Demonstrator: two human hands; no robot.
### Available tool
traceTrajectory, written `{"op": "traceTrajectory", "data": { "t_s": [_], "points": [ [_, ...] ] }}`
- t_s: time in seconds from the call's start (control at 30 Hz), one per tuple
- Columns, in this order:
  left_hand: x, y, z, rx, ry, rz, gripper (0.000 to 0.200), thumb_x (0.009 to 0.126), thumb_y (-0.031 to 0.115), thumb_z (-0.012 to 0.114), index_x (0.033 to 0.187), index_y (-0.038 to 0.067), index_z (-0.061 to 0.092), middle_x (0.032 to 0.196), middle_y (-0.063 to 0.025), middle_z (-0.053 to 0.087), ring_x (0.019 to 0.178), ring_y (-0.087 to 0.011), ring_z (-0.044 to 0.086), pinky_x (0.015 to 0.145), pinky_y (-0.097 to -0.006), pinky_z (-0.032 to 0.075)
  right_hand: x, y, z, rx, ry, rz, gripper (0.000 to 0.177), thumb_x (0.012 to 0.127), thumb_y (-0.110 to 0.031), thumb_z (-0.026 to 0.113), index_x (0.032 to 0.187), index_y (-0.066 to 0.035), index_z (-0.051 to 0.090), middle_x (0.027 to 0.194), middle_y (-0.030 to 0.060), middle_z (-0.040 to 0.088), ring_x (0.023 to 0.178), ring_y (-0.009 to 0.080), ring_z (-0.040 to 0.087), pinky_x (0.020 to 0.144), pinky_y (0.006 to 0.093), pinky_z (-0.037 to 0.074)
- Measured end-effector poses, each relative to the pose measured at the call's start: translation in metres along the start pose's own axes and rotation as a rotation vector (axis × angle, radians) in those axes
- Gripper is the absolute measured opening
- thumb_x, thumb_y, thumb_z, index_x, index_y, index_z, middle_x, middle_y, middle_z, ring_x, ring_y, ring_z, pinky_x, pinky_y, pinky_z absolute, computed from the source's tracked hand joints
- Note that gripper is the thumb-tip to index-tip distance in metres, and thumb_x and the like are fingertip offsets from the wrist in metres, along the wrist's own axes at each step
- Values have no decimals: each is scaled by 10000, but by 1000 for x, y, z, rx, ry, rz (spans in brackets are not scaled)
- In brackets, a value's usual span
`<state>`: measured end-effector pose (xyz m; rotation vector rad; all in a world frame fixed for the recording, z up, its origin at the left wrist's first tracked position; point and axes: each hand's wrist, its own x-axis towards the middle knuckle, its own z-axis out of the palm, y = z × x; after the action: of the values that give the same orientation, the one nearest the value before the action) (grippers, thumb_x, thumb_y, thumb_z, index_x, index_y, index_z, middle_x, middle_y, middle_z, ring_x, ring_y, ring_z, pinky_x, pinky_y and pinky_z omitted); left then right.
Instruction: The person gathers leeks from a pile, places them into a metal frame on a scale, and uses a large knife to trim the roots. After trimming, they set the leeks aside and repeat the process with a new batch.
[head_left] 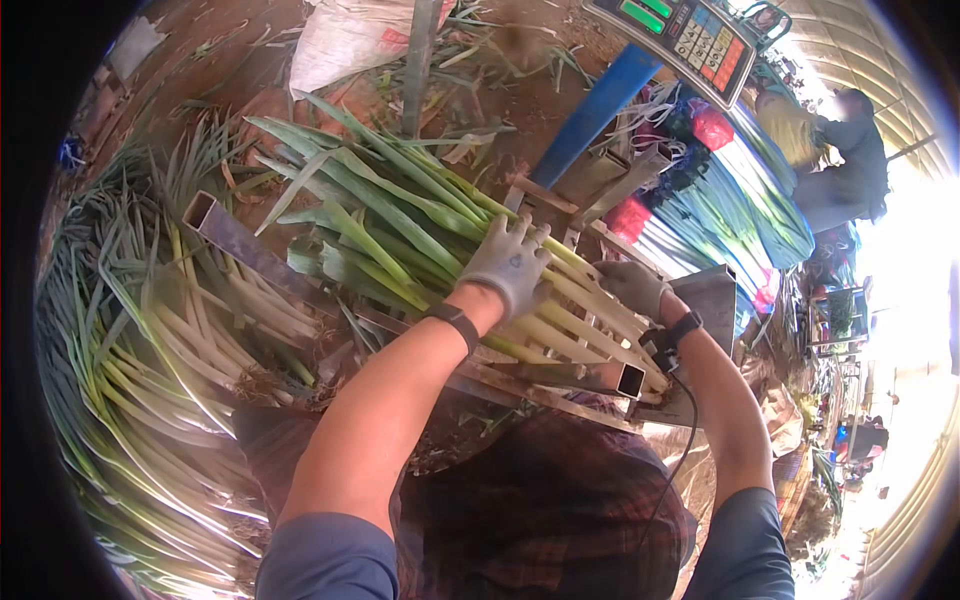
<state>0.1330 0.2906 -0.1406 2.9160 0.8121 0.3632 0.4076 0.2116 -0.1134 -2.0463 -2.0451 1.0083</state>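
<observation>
A bundle of long green onions lies across a metal frame, its leafy tops up to the left and its white stalks down to the right. My left hand, in a pale grey glove, lies over the middle of the bundle, fingers curled across the stalks. Near the white ends my right hand, also gloved, grips the far edge of the stalks; its fingertips are partly hidden. Dark bands circle both wrists, and a small device with a cable sits at the right one.
A large heap of green onions covers the ground at left. Ahead stand a scale display on a blue post and a white sack. Bagged green onions lie at right, with a person beyond. Square tube ends stick out nearby.
</observation>
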Motion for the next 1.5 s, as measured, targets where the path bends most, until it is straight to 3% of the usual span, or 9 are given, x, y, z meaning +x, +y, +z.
{"op": "traceTrajectory", "data": {
  "t_s": [0.33, 0.83, 1.0, 1.17, 1.3, 1.4, 1.43, 1.47, 1.5],
  "points": [
    [0, 0, -8, 23, -55, 9, 475, 942, 463, 556, 1197, 91, 708, 1560, -138, 431, 1467, -353, 325, 1172, -507, 258, 12, -32, 25, 19, 245, 127, 399, 984, -307, 584, 1228, -5, 681, 1010, 171, 742, 920, 256, 699, 887, 367, 520],
    [0, 1, -18, -8, -106, 0, 460, 952, 434, 534, 1195, 86, 713, 1550, -161, 439, 1461, -366, 335, 1181, -511, 246, 3, 26, -28, 8, -59, -81, 428, 880, -60, 572, 1299, -14, 647, 1137, 122, 733, 1067, 187, 678, 930, 309, 543],
    [1, 1, -16, -8, -114, 5, 464, 954, 421, 533, 1227, 85, 700, 1560, -169, 422, 1465, -370, 328, 1188, -511, 236, 1, -31, -21, 261, 96, 254, 341, 891, -57, 560, 1199, 4, 695, 1073, 110, 746, 981, 181, 701, 851, 305, 563],
    [2, 1, -13, 20, -122, 32, 481, 969, 401, 522, 1323, 97, 635, 1585, -147, 390, 1486, -343, 311, 1192, -518, 230, -25, -39, 1, -298, 213, 243, 330, 929, -220, 577, 1202, -80, 699, 1098, 205, 719, 995, 390, 689, 921, 450, 518],
    [10, 3, -2, -42, -138, 67, 662, 975, 430, 527, 1522, 78, 403, 1600, -151, 367, 1489, -312, 322, 1228, -531, 190, -37, 51, 42, -421, 294, 145, 249, 917, -172, 557, 1096, -50, 679, 1069, 222, 701, 1016, 397, 674, 892, 457, 521],
    [6, 3, 22, -268, 57, 192, 694, 950, 356, 560, 1544, 65, 351, 1608, -179, 333, 1475, -313, 352, 1247, -473, 186, -39, 71, 43, -435, 282, 260, 281, 901, -171, 623, 1133, -18, 667, 1103, 226, 695, 1043, 354, 678, 878, 414, 532],
    [-3, 2, 8, -258, 63, 223, 673, 944, 343, 564, 1525, 53, 383, 1596, -175, 357, 1472, -304, 358, 1240, -473, 199, -38, 132, 65, 482, 609, 229, 361, 932, -109, 600, 1263, 31, 631, 1182, 191, 704, 1096, 282, 677, 930, 361, 518],
    [-7, 3, -10, -255, 72, 266, 654, 938, 329, 568, 1506, 42, 414, 1584, -171, 380, 1469, -295, 363, 1233, -473, 212, -62, 66, 40, -56, 493, 252, 419, 967, -70, 572, 1361, 72, 566, 1263, 156, 676, 1159, 223, 631, 988, 324, 484],
    [-4, 4, -15, -270, 76, 265, 613, 930, 321, 571, 1473, 58, 465, 1528, -171, 453, 1430, -301, 415, 1201, -472, 272, -73, 55, 32, 31, 495, 190, 408, 973, -71, 568, 1357, 67, 572, 1268, 146, 668, 1158, 214, 622, 995, 319, 478]
  ]
}}
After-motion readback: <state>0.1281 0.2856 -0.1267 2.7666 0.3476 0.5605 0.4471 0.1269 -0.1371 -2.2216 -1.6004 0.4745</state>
